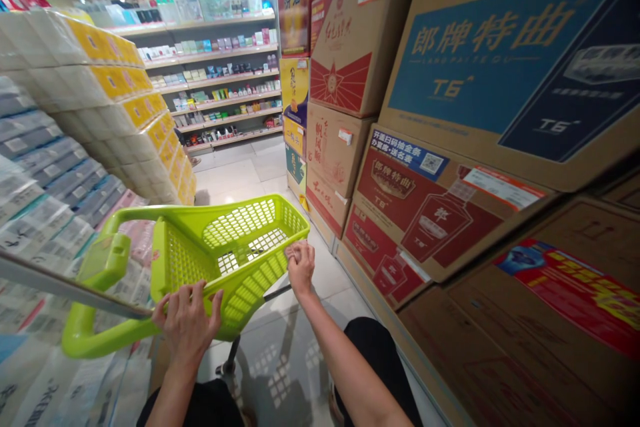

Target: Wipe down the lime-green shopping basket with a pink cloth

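The left hand (189, 317) grips the near rim (256, 268) of a green shopping cart (250, 290); the right hand (301, 265) closes on the rim farther ahead. The handle (80, 337) sits left of the left hand. Seemingly light, stiff, smooth plastic, it should roll easily; rim or handle should give firm hold.

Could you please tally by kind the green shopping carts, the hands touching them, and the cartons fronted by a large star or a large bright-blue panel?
Green shopping cart: 1
Hands touching it, left hand and right hand: 2
Large-star carton: 1
Blue-panel carton: 1
Total: 5
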A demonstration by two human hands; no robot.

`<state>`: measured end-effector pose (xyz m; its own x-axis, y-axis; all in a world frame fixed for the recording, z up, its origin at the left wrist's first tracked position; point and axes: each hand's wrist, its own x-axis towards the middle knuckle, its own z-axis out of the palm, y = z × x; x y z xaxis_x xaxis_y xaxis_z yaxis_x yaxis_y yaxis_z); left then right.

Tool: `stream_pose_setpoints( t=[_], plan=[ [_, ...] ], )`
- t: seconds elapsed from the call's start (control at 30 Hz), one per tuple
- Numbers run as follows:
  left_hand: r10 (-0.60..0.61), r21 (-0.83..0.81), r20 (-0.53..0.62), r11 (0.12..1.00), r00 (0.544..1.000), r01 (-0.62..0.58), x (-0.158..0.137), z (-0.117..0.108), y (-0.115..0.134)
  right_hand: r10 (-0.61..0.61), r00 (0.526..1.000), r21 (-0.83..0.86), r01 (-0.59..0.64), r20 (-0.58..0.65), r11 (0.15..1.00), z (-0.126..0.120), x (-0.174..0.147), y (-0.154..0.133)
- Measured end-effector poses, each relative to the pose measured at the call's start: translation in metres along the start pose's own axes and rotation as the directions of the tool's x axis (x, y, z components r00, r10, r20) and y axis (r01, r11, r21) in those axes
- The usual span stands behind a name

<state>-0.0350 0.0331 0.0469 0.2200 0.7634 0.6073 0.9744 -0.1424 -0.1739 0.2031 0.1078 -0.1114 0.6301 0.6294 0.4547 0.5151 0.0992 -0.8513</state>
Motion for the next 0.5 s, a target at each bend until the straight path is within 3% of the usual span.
stream_pose_setpoints(
  t=[0.23, 0.5],
  plan=[
    [0.013, 0.046, -0.018, 0.999, 1.0, -0.012, 0.0, 0.001, 0.0, -0.035, 0.993, -0.025, 0.038, 0.109, 0.999, -0.001, -0.006, 0.017],
    [0.021, 0.02, -0.012, 1.0, 1.0, -0.021, -0.002, 0.007, -0.004, -0.022, 1.0, -0.031, 0.023, 0.017, 0.999, -0.002, 0.006, 0.007]
  ],
)
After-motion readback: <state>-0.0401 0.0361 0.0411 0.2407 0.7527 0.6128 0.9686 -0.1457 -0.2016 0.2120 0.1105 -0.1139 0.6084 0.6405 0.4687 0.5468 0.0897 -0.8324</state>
